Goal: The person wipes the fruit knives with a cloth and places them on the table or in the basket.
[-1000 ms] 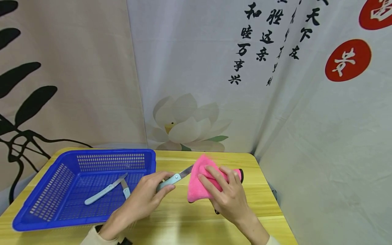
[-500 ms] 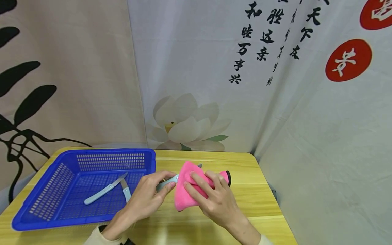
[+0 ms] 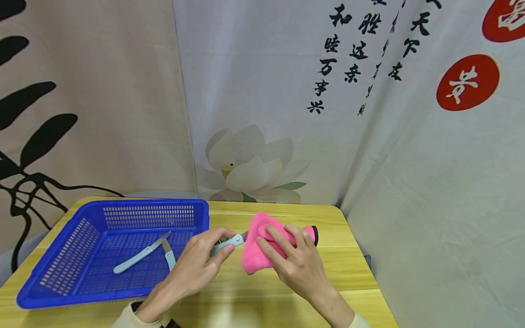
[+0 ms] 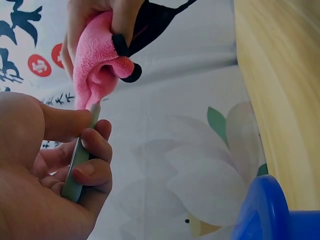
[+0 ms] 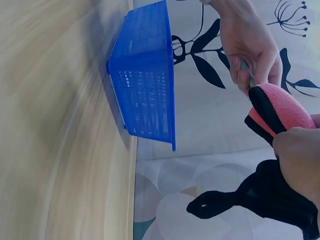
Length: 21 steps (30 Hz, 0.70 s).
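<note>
A small knife with a pale blue handle [image 3: 228, 244] is gripped by my left hand [image 3: 198, 260], its blade pointing right. The pink cloth [image 3: 255, 249], edged in black, is held by my right hand [image 3: 301, 269] and folded over the blade, so only a short stretch of metal near the handle shows. In the left wrist view the fingers curl round the knife handle [image 4: 79, 167], with the cloth [image 4: 95, 60] bunched at its upper end. A black strap with a loop [image 5: 215, 202] hangs below the right hand in the right wrist view.
A blue plastic basket [image 3: 88, 298] stands on the left of the wooden table [image 3: 287, 314]. Inside it lie a knife [image 3: 133, 259] with a pale blue handle and a second similar one [image 3: 169, 255], partly hidden by the basket side and left arm. Printed curtains [image 3: 254, 82] hang behind.
The right hand with the cloth moved left along the blade, covering it up to the handle, then slid back right a little. The left hand and knife stay nearly still.
</note>
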### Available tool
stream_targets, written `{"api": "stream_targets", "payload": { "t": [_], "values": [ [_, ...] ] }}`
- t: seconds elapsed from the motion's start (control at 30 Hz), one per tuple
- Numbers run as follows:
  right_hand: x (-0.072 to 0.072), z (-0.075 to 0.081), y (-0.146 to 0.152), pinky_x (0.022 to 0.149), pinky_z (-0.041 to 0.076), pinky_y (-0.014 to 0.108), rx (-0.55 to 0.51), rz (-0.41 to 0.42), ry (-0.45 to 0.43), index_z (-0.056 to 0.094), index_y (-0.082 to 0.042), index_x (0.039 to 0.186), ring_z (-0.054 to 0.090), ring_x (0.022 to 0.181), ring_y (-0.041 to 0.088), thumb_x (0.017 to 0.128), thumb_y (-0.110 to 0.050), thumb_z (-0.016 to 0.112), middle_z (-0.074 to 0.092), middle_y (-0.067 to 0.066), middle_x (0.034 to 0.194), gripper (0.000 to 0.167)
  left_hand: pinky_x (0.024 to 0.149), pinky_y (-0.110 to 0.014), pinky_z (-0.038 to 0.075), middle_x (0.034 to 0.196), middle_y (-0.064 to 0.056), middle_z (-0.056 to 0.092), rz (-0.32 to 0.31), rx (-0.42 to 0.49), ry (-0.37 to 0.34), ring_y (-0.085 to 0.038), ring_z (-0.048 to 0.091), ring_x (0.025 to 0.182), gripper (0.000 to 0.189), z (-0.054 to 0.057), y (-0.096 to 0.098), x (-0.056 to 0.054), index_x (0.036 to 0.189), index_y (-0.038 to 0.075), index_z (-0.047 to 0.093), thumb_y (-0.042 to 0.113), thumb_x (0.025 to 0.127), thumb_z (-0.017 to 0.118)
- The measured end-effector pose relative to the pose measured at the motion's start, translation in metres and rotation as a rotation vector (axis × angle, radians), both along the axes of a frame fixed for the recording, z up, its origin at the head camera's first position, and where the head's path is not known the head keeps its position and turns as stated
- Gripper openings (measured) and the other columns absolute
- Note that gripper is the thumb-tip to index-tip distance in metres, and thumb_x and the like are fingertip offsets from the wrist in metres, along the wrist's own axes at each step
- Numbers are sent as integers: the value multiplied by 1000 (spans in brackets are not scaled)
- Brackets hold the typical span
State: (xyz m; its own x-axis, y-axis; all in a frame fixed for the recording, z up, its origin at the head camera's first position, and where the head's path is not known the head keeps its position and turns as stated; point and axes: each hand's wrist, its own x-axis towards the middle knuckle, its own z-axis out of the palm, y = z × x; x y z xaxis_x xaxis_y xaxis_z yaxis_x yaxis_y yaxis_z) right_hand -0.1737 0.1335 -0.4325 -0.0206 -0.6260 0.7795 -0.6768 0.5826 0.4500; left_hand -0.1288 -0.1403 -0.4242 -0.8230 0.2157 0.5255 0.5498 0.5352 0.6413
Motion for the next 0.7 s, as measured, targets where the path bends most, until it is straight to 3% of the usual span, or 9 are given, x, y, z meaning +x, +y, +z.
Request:
{"api": "stream_targets", "payload": {
  "t": [0.17, 0.37, 0.47, 0.57, 0.7],
  "values": [
    [-6, 0, 12, 88, 52, 44, -19, -22, -36, 82, -18, 131, 64, 111, 41, 112, -23, 62, 78, 10, 138, 28, 75, -25, 51, 96, 16, 72, 15, -20, -8, 1, 57, 82, 17, 1, 0, 1, 116, 21, 78, 8, 105, 77],
    [-11, 0, 29, 95, 53, 50, -22, -65, -116, 78, -18, 139, 62, 115, 41, 88, -19, 82, 76, 11, 143, 51, 77, -26, 52, 95, 17, 71, 28, -39, 19, 2, 57, 84, 16, 1, -1, 3, 116, 21, 77, 9, 105, 78],
    [-15, 0, 37, 93, 51, 51, -39, -103, -154, 78, -18, 140, 61, 115, 42, 83, -15, 86, 75, 13, 144, 58, 78, -27, 52, 96, 17, 72, 21, -27, 13, 2, 58, 85, 16, 1, -1, 4, 116, 22, 78, 9, 106, 77],
    [-18, 0, 43, 90, 50, 53, -90, -129, -178, 78, -17, 138, 61, 113, 43, 87, -12, 81, 75, 15, 143, 52, 78, -27, 53, 97, 17, 74, 14, -6, -6, 2, 60, 86, 16, 2, -1, 4, 117, 21, 78, 9, 106, 77],
    [-18, 1, 41, 88, 51, 55, -170, -96, -177, 79, -14, 135, 61, 109, 44, 104, -15, 64, 75, 17, 140, 35, 78, -26, 53, 96, 16, 74, 26, 13, -40, 0, 60, 84, 17, 4, -1, 3, 118, 19, 79, 8, 105, 78]
  ]
}}
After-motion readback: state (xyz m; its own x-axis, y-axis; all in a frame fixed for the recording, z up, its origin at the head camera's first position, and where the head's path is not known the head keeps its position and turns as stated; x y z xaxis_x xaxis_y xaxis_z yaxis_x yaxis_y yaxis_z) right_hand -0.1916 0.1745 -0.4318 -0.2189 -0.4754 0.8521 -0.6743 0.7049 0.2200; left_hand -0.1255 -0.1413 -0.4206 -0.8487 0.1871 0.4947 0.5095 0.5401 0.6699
